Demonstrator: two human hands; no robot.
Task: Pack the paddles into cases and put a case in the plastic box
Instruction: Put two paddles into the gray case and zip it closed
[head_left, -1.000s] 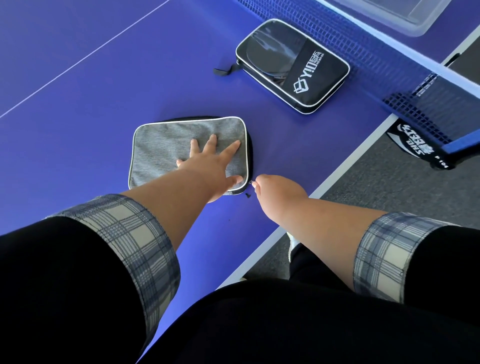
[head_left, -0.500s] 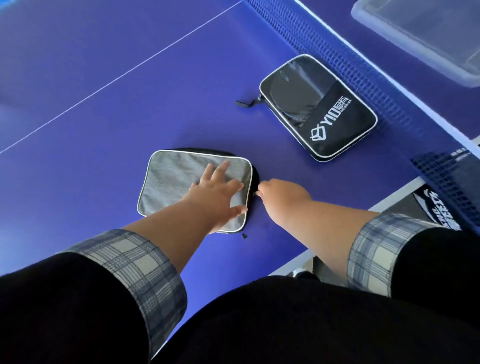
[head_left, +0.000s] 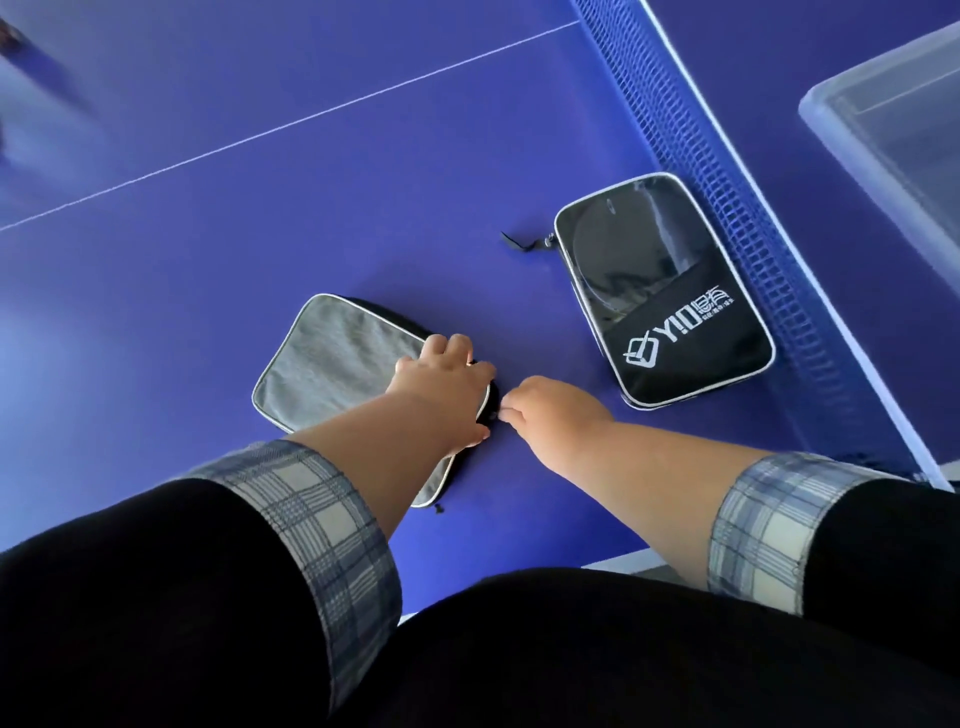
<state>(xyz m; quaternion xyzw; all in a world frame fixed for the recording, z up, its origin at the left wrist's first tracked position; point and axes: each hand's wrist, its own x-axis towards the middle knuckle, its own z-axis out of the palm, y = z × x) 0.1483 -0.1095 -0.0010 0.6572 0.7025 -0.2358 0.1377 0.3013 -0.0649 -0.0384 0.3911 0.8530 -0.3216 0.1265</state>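
Grey case (head_left: 332, 364) — hands at zipper

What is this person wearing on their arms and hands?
Both arms wear black sleeves, each turned back into a blue, grey and cream plaid cuff: left cuff, right cuff. The forearms below are bare. The left hand and right hand are bare too; no gloves, rings or watch show.
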